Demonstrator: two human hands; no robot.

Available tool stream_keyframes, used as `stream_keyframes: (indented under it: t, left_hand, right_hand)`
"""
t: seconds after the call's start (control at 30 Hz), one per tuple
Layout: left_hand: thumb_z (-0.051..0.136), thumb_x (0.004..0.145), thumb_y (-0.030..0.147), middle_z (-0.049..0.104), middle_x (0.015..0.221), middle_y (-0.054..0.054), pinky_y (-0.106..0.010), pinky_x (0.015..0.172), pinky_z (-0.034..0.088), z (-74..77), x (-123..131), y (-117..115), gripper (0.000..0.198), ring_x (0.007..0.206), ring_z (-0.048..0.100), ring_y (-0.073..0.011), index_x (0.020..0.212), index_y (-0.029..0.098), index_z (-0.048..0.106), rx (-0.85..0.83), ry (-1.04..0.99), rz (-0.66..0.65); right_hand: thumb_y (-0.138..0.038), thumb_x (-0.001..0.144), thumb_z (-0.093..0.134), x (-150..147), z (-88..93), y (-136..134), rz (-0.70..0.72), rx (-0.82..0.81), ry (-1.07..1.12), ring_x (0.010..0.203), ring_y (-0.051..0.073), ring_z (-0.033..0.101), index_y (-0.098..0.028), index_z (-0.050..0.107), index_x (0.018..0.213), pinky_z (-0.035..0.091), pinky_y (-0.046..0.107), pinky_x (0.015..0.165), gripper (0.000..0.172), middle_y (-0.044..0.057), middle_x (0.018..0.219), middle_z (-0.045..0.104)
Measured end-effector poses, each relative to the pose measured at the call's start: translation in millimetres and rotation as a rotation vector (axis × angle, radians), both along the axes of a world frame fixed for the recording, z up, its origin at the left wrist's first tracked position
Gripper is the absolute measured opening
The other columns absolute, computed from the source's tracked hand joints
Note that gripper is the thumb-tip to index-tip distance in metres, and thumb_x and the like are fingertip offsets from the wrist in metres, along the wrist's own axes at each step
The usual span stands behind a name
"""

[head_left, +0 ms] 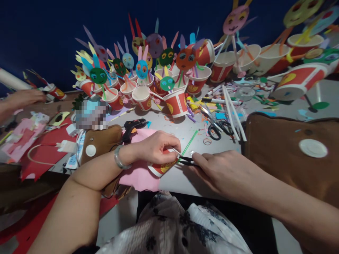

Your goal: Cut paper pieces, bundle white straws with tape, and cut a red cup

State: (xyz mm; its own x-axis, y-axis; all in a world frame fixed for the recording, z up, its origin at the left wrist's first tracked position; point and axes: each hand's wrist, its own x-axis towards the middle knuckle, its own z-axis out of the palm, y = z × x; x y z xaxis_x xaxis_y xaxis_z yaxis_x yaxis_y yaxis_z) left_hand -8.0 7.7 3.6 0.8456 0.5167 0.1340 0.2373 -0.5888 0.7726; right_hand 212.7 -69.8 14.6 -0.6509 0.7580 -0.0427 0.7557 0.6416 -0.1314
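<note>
My left hand (161, 146), with a bracelet on its wrist, grips a red and white paper cup (156, 168) that lies on its side. A thin white stick (177, 151) runs from the fingers along the cup's end. From the right, my right hand (219, 169) holds a black two-pronged tool (187, 161), its tips against the cup's end beside the white stick. Whether it is tweezers or small pliers I cannot make out. A green strip (191, 140) extends from near those tips over the table. Pink paper (140, 180) lies under the cup.
Behind stand several paper cups (141, 98) bearing paper animal faces. Scissors (215, 127), white sticks (234, 113) and scraps lie right of centre. A black glue gun (132, 127) is at left. Brown bags (280, 155) flank me. Another person's hand (26, 98) is far left.
</note>
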Motion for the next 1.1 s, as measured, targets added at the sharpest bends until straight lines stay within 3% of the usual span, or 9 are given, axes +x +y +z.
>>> stream_keyframes:
  t: [0.3,0.7,1.1]
  left_hand:
    - [0.057,0.077,0.015,0.066,0.07,-0.003,-0.022,0.062,0.042,-1.6,0.6,0.7,0.009,0.063,0.056,-0.0111,0.075,0.014,0.065,-0.036,-0.043,0.009]
    - [0.062,0.082,0.03,0.065,0.076,-0.003,-0.022,0.065,0.044,4.1,-4.3,5.1,0.017,0.069,0.057,-0.0111,0.078,0.014,0.066,-0.286,-0.249,0.203]
    - [0.063,0.086,0.036,0.063,0.081,-0.004,-0.023,0.069,0.046,3.2,-5.0,2.4,0.022,0.074,0.057,-0.0121,0.082,0.015,0.064,-0.329,-0.373,0.191]
  right_hand:
    - [-0.039,0.099,0.038,4.3,7.6,4.6,-0.032,-0.225,0.052,0.048,0.016,0.051,-0.019,0.059,0.087,0.019,0.029,0.051,0.032,0.002,0.056,0.059]
    - [-0.043,0.1,0.04,6.9,15.7,15.8,-0.107,-0.458,0.443,0.056,0.013,0.052,-0.02,0.053,0.076,0.036,0.025,0.056,0.036,0.0,0.062,0.058]
    - [-0.04,0.1,0.04,5.2,15.6,14.2,-0.106,-0.381,0.534,0.053,0.012,0.05,-0.02,0.054,0.08,0.037,0.025,0.053,0.032,-0.001,0.061,0.057]
